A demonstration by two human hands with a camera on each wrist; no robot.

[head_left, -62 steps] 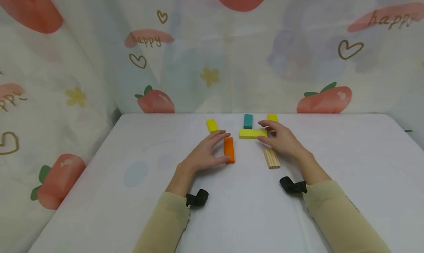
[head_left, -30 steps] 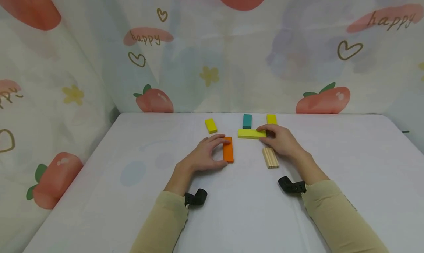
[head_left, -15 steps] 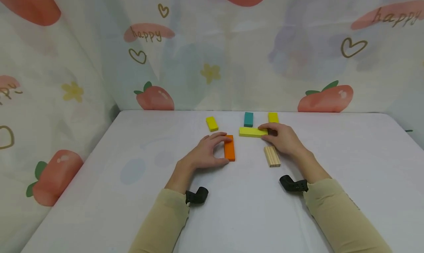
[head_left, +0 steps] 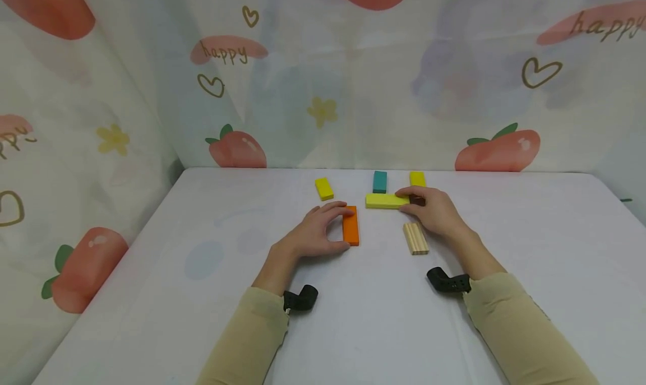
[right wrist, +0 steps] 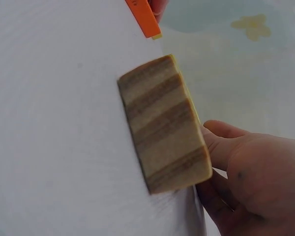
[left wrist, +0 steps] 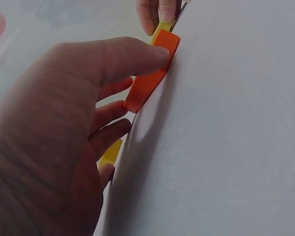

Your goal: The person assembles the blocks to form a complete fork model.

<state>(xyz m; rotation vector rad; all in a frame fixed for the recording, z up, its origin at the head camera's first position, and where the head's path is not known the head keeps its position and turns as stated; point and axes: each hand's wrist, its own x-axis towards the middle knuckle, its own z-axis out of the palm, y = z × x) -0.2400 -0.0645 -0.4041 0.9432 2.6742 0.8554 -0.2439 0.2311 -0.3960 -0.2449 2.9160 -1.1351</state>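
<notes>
My left hand [head_left: 319, 232] pinches an orange block [head_left: 351, 228] lengthwise, thumb at its near end and a finger over its far end. In the left wrist view, the thumb [left wrist: 152, 55] overlaps the near end face of the orange block [left wrist: 150, 83]. A flat yellow-green block [head_left: 384, 201] lies crosswise on the table. My right hand [head_left: 435, 211] pinches its right end between thumb and finger. Just in front of that hand lies a natural wood block [head_left: 415, 239] with striped grain; its end [right wrist: 164, 125] fills the middle of the right wrist view.
A teal block [head_left: 380, 182] lies behind the yellow-green one. One yellow block [head_left: 417, 179] is at the back right, partly behind my right hand, and another yellow block [head_left: 324, 189] sits at back left. A patterned cloth [head_left: 353, 82] rises behind the white table [head_left: 353, 329].
Over the two seconds, my left thumb and finger have come onto the orange block's ends, and my right ones have closed on the yellow-green block. The blocks stay in place.
</notes>
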